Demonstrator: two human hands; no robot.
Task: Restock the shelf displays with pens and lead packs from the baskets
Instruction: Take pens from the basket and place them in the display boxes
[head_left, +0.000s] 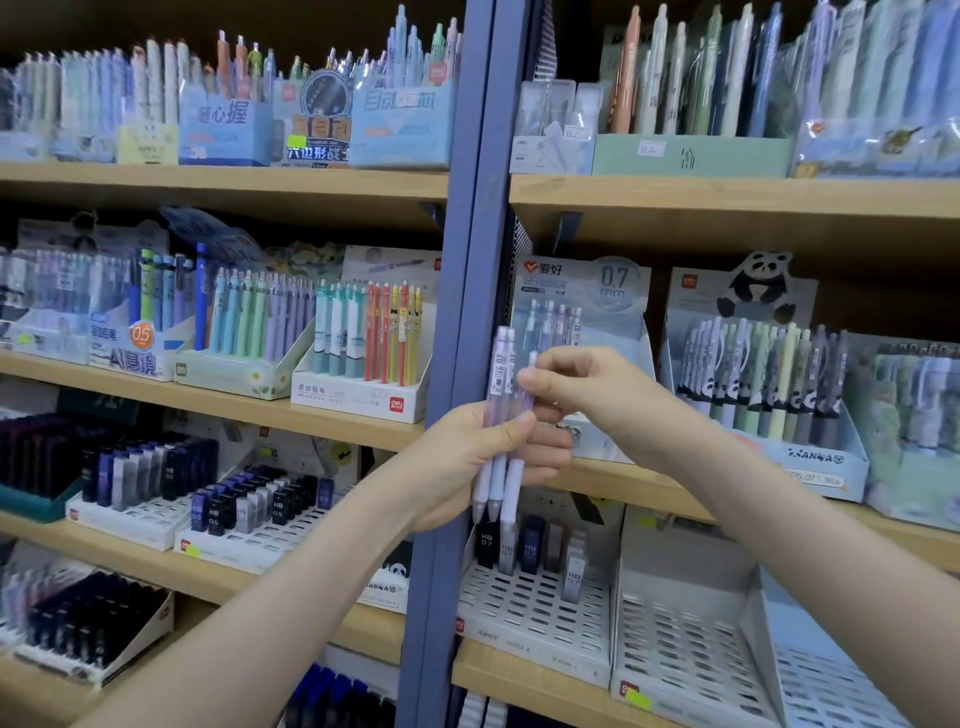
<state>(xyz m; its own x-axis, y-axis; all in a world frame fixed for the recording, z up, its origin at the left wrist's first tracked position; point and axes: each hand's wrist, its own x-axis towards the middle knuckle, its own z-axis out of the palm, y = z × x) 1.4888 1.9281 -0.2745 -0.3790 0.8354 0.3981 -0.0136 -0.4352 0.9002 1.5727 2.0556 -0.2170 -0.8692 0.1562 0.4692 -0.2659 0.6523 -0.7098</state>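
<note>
Centre frame, the left hand (467, 457) curls its fingers round three lilac pens (500, 374), tips down, likely as a ready bundle. The right hand (587, 397) pinches one pen's top, probably drawing it for the 0.7 display (618, 312) just behind. Blue post (462, 260) and panda box (810, 457) crowd either side.

Blue post (457, 260) just left of 0.7 display (623, 312); panda display (810, 457) close right; slotted tray (685, 639) below free.

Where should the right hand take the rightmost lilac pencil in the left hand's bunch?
Pinch the rightmost pencil at its top end, from the right, and lift. It stands upright, tip down, its middle wrapped by the left hand; the top stands clear, where the right hand pinches it.
</note>
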